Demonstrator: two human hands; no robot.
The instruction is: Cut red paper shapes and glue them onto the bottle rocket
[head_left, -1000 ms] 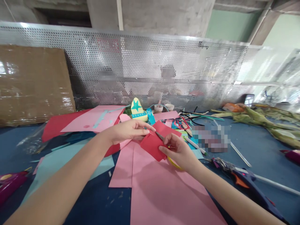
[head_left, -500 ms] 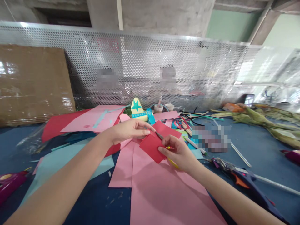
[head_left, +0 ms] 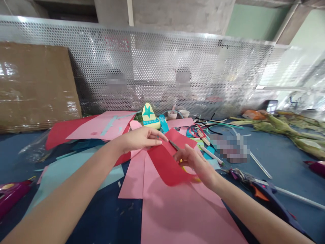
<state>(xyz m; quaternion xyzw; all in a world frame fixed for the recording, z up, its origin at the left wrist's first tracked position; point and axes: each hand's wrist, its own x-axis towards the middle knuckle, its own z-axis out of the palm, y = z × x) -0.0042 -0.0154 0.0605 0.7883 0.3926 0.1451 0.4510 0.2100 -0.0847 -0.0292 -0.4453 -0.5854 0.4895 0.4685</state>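
Observation:
My left hand (head_left: pixel 148 139) pinches the upper left edge of a red sheet of paper (head_left: pixel 169 166). In my right hand (head_left: pixel 194 164) is a pair of scissors (head_left: pixel 174 145) with yellow handles, its dark blades lying at the paper near my left fingertips. The lower flap of the red sheet hangs bent and slightly blurred below the blades. Part of the scissor handles is hidden behind my right hand and the paper. Beneath both hands lie large pink sheets (head_left: pixel 177 213).
Left are light blue sheets (head_left: pixel 61 176) and a purple tool (head_left: pixel 15 195). A dark blue glue gun (head_left: pixel 269 193) lies right, near a clear rod (head_left: pixel 302 200). Behind stand a yellow paper craft with a teal star (head_left: pixel 148 111), white cups (head_left: pixel 172 115) and a perforated metal screen (head_left: pixel 152 67).
The red paper's lower part has swung down and spread out in a bend. My right thumb has lifted off the paper and the hand has shifted slightly right with the scissors.

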